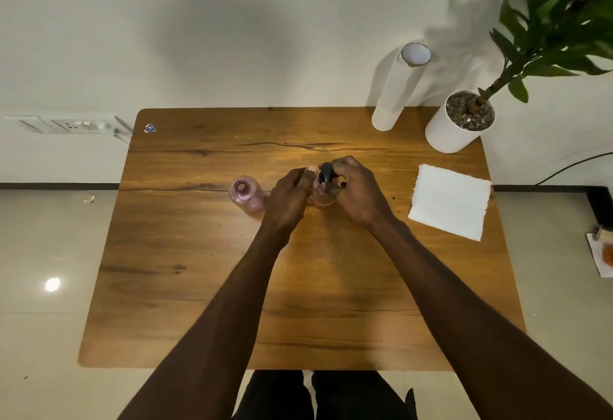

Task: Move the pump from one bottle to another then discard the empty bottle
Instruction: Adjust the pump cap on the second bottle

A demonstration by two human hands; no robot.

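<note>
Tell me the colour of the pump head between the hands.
Black. The pump head shows in the head view, above the bottle.

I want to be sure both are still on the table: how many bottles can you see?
2. An open pink bottle stands left of the hands; the bottle with the black pump is held between the left hand and right hand.

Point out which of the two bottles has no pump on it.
The pink bottle standing alone left of the hands: its neck is open. The other bottle, held between both hands, carries the black pump.
</note>
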